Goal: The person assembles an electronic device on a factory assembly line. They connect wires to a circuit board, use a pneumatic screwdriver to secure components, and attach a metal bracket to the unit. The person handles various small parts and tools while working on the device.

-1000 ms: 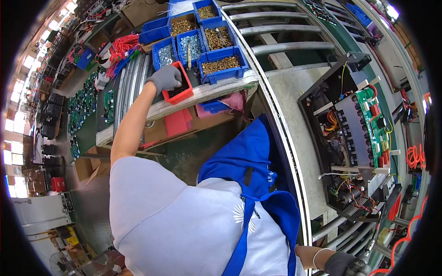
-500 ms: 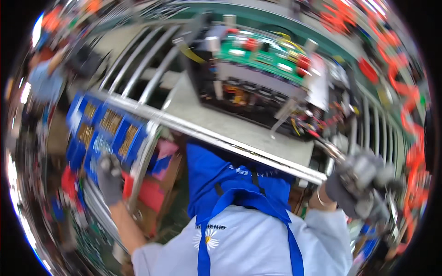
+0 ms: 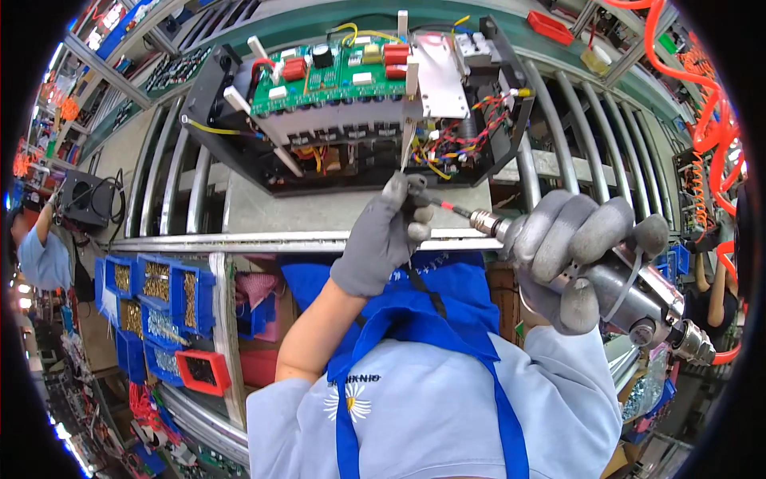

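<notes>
My right hand (image 3: 578, 251), in a grey glove, is wrapped round a metal air screwdriver (image 3: 638, 291) with a red hose at its back end. Its bit points left toward my left hand (image 3: 384, 231), which is gloved too. Thumb and fingers of the left are pinched close to the bit's tip; what they hold is too small to make out. Just beyond the left fingertips stands a black open chassis (image 3: 319, 188). A green circuit board (image 3: 335, 76) with red and black parts tops it, and a white plate (image 3: 439, 76) and coloured wires (image 3: 471, 132) lie to its right.
The chassis rests on a pale board (image 3: 263, 211) over a roller conveyor (image 3: 558, 136). Blue bins (image 3: 159, 279) of screws and a red bin (image 3: 203, 371) sit lower left. Coiled red hoses (image 3: 702, 120) hang at right. A person (image 3: 44, 251) works at far left.
My left hand has moved from the blue bins over to the chassis front and pinches near the screwdriver bit. My view has turned, and the screwdriver now points at the left hand.
</notes>
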The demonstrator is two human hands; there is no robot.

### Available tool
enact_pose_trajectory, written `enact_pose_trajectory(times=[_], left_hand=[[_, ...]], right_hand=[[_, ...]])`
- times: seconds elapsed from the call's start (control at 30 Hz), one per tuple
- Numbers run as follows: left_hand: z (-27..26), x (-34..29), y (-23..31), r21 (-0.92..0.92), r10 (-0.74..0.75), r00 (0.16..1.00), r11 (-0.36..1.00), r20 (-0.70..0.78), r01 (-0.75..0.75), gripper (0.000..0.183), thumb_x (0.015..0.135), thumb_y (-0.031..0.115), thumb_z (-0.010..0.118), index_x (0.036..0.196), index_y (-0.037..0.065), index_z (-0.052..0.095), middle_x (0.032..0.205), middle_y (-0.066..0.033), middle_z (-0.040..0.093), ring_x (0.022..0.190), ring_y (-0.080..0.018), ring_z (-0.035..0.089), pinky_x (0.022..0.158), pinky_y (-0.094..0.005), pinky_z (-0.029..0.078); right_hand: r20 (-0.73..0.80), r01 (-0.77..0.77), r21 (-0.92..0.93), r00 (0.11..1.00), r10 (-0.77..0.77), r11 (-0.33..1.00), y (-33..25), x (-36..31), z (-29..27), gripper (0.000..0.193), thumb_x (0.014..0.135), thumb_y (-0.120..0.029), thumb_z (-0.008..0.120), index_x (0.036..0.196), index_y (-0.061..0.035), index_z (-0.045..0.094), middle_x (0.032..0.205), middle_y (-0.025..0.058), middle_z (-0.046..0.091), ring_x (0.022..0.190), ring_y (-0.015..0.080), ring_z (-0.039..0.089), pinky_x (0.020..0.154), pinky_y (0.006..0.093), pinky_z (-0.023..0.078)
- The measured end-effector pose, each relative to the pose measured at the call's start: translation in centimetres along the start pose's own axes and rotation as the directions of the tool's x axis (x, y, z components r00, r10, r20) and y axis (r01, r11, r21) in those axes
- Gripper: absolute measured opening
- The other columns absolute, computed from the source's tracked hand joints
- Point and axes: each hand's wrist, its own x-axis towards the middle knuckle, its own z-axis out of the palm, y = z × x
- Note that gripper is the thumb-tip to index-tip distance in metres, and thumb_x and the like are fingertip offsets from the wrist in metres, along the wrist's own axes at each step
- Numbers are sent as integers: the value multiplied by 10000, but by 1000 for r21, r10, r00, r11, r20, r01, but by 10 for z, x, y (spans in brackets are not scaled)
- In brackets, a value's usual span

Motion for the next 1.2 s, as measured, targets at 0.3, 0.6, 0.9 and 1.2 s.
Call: enact_pose_trajectory(times=[0.3, 0.6, 0.9, 1.2], left_hand=[[-1, -7, 2, -175, 7, 998, 984, -65, -18, 320, 963, 325, 545, 1052, 19, 574, 881, -56, 535, 725, -136, 462, 519, -207, 410], [5, 0, 10, -200, 62, 997, 977, -50, -71, 272, 974, 270, 532, 1075, 23, 583, 891, -45, 541, 701, -119, 430, 516, -202, 398], [15, 3, 8, -90, 109, 987, 989, -119, -120, 239, 961, 265, 562, 1064, 50, 576, 848, -38, 540, 689, -96, 433, 483, -179, 378], [17, 9, 11, -45, 47, 990, 998, -131, -53, 253, 957, 293, 566, 1054, 59, 566, 779, -23, 550, 604, -76, 438, 413, -169, 352]], right_hand=[[-70, -224, 10, 972, 224, 975, 5, -5, -1, 626, 825, -134, 673, 1309, -90, 278, 781, 85, 514, 549, 163, 522, 509, 332, 492], [-99, -284, -1, 954, 283, 959, 14, 4, 1, 454, 799, -167, 653, 1137, -88, 360, 686, 42, 477, 553, 144, 479, 478, 305, 439], [-111, -303, -13, 948, 300, 953, 13, 13, 2, 294, 772, -199, 633, 965, -86, 443, 590, 0, 439, 556, 126, 436, 446, 278, 386], [-49, -267, -48, 963, 264, 963, 9, 17, -1, 306, 771, -194, 618, 1009, -76, 466, 621, 4, 448, 563, 128, 433, 485, 283, 408]])
